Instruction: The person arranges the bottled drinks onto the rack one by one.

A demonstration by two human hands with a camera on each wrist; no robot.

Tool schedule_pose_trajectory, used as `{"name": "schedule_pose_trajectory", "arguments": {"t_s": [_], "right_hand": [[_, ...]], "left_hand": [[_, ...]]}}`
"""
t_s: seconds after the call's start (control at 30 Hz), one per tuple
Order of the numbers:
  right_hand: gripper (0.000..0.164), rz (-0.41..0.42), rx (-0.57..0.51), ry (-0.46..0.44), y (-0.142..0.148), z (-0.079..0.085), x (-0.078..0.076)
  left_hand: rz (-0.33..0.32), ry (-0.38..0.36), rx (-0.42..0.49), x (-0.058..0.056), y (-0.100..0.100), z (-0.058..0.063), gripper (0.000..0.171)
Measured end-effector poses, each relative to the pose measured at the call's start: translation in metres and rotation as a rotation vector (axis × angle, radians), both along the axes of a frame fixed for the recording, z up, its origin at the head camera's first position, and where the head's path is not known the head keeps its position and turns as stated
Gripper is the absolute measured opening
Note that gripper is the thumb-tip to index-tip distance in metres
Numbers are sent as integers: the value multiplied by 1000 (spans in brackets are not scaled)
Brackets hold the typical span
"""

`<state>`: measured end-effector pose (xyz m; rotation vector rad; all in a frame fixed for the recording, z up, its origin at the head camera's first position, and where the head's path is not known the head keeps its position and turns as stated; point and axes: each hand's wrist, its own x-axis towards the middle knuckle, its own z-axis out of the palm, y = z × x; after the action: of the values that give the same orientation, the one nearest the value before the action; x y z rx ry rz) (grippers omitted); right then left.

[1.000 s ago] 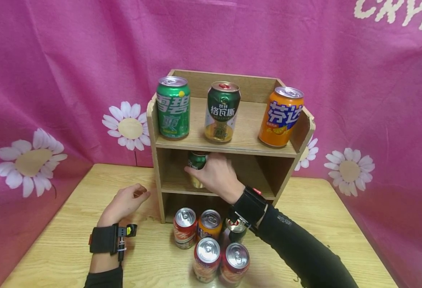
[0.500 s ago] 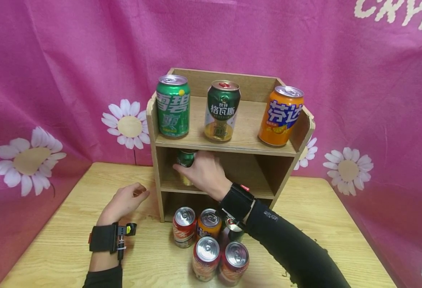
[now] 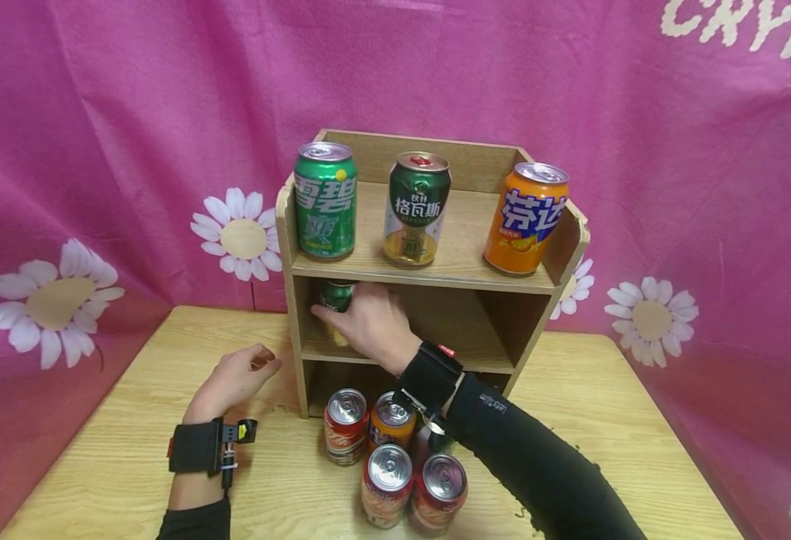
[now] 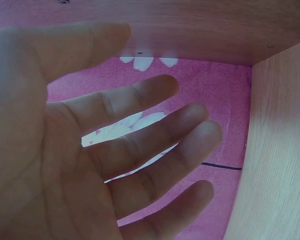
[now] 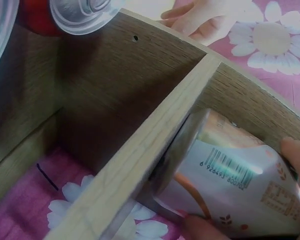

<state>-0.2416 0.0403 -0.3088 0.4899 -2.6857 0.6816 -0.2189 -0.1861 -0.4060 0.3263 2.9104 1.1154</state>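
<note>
My right hand [image 3: 371,322] grips a green and gold drink can [image 3: 335,298] inside the middle shelf, at its left end near the side panel. In the right wrist view the same can [image 5: 230,185] shows its white side with a barcode, its base beside the shelf board [image 5: 140,145]. A thumb and a finger [image 5: 297,160] lie on either side of it. Left of the wooden shelf unit [image 3: 294,337], my left hand [image 3: 236,379] hangs over the table, holding nothing. The left wrist view shows its fingers [image 4: 155,145] spread and loosely bent.
On the top shelf stand a green can [image 3: 325,202], a green and gold can [image 3: 417,210] and an orange can [image 3: 526,219]. In front of the unit, several cans, including a red can [image 3: 346,427] and an orange can [image 3: 392,420], crowd the table [image 3: 274,480].
My right hand has carried the green and gold can leftward along the middle shelf, toward the left side panel. My left hand stays where it was.
</note>
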Motion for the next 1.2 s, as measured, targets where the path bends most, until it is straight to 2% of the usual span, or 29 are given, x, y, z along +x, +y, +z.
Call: {"name": "schedule_pose_trajectory", "arguments": {"t_s": [0.43,0.7,0.77,0.9,1.03,1.2], "right_hand": [[59,60,-11,-8,-4,2,-3],[66,272,-113,-176,5,6,-11],[69,296,-121,-208,7,8,-13],[74,276,-125,-244,8,11,-13],[74,236,-108,-212,5,11,-10],[75,254,-106,-198,7,11,-9]], "left_hand": [[-11,25,5,-3,-2,-1,33],[-5,20,-2,-2,-2,-1,33],[-4,21,-1,-2,-2,-1,32],[-4,20,-1,-2,-2,-1,34],[-3,17,-2,-2,-2,0,34],[-10,15,1,0,-1,1,34]]}}
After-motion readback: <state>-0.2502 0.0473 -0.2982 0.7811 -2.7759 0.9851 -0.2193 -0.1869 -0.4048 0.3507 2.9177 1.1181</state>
